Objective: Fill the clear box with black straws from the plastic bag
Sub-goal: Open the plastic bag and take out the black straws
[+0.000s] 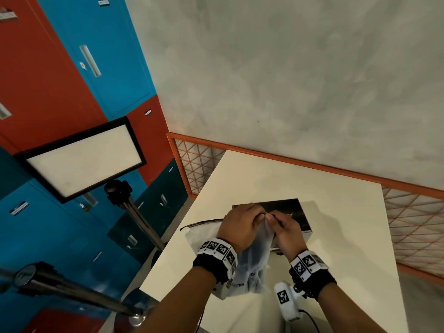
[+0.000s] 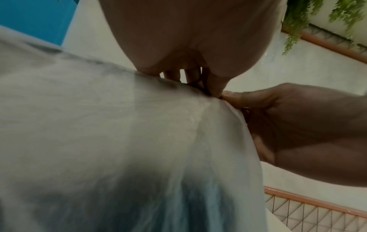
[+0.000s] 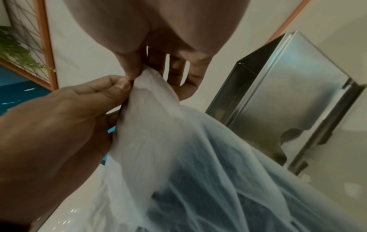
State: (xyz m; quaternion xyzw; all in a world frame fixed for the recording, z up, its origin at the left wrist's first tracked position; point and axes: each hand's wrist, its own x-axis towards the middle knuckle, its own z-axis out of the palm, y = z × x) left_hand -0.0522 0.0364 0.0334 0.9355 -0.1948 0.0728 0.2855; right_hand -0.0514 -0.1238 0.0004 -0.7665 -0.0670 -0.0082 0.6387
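Note:
Both hands meet over the white table and pinch the top of a translucent plastic bag point(image 1: 251, 265). My left hand point(image 1: 260, 216) grips the bag's mouth from the left and my right hand point(image 1: 271, 218) grips it from the right, thumbs almost touching. In the left wrist view the left hand point(image 2: 215, 89) pinches the bag point(image 2: 139, 141). In the right wrist view the right hand point(image 3: 139, 70) pinches the bag point(image 3: 168, 141). A dark mass, blurred, shows through the bag's lower part point(image 3: 198, 197). The clear box point(image 1: 298, 212) lies just behind the hands; in the right wrist view the box point(image 3: 288, 97) sits to the right.
The white table point(image 1: 312, 188) has an orange-framed lattice fence point(image 1: 413, 224) behind and to its right. A light panel on a stand point(image 1: 81, 159) and coloured lockers stand to the left. A white tagged device point(image 1: 286, 299) hangs near my right wrist.

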